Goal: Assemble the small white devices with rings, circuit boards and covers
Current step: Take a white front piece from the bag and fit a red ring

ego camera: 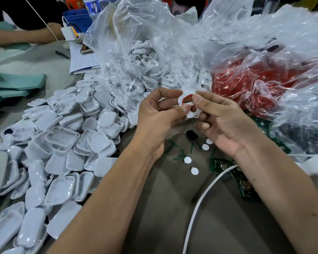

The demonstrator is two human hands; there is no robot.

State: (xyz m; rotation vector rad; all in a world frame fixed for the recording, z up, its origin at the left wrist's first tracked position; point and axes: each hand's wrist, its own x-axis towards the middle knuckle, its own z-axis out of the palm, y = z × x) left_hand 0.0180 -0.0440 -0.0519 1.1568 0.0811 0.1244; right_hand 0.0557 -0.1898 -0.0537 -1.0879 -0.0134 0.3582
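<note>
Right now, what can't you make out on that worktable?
- Device, head view: both thumbs cover its middle; whether a board sits inside is hidden.
- Red parts: crumpled bag blurs their shapes.
- Boards: right forearm overlaps them; markings too small.
- Paper: print too small.
- Covers: pile cut off at the left edge.

white covers [62, 140], red rings [246, 77], green boards [226, 166]

head view: worn on the person's head
facing: forward and down, close over the grey-brown worktable [154, 208]
coverage: wide-angle
</note>
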